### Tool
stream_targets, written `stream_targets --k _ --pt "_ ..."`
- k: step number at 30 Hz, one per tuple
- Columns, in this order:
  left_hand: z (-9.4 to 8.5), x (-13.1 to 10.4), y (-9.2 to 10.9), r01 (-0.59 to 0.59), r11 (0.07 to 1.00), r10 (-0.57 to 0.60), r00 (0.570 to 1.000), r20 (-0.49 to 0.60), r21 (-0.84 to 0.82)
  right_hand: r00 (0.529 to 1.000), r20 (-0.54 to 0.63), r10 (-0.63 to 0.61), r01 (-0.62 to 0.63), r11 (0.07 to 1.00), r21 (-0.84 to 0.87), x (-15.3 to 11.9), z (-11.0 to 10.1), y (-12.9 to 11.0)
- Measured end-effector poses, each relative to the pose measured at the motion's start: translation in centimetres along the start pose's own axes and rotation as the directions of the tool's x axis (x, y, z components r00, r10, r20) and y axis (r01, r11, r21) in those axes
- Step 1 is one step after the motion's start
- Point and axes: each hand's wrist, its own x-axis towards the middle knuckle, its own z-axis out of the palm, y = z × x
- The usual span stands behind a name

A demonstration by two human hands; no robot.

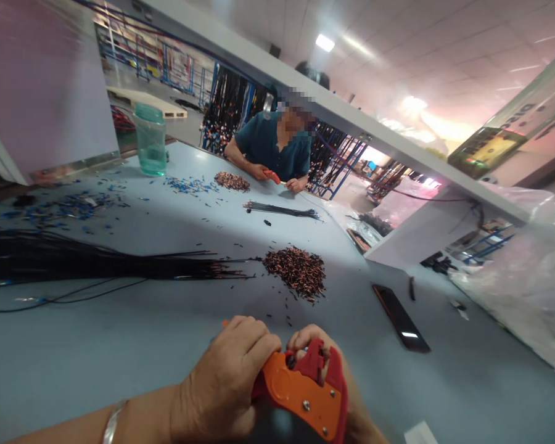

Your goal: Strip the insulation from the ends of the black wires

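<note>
My left hand (pixel 229 376) is closed around a wire stripper (pixel 300 394) with an orange body and red jaws, low in the middle of the view. A small orange bit of it shows beyond my knuckles. My right hand (pixel 308 336) is behind the tool's jaws, its fingers curled in close to them. The tool hides most of that hand and whatever its fingers pinch. Beyond my hands lies a pile of short black and copper-coloured wire offcuts (pixel 296 271). Left of it stretches a bundle of long black wires (pixel 97 262), their ends pointing toward the pile.
Across the table (pixel 134 351) a person (pixel 277 142) holds a red tool. Near them are another offcut pile (pixel 232 181) and a small wire bundle (pixel 282 210). Blue scraps (pixel 65 206) and a green cup (pixel 150 142) are at left. A phone (pixel 401 317) lies right, beside plastic sheeting (pixel 522 277).
</note>
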Motion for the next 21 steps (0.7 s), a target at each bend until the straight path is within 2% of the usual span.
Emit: stream_targets --k 5,12,18,21 --pt "-0.1 0.0 0.0 0.026 1.000 -0.026 1.000 0.012 -0.005 0.997 -0.001 0.082 -0.082 0.996 0.027 -0.2 -0.1 -0.6" --pt "-0.2 0.0 0.0 0.015 1.000 -0.015 1.000 0.004 -0.001 0.998 0.056 -0.011 0.016 0.996 -0.083 -0.1 -0.8 -0.9" --pt "-0.3 0.1 0.1 0.018 1.000 -0.018 1.000 -0.005 -0.012 1.000 0.024 -0.017 0.022 0.976 -0.215 -0.2 -1.4 -0.4" --pt "-0.3 0.1 0.1 0.009 1.000 -0.009 1.000 -0.005 -0.013 0.996 0.072 -0.061 0.078 0.961 -0.265 -0.4 -1.7 -0.1"
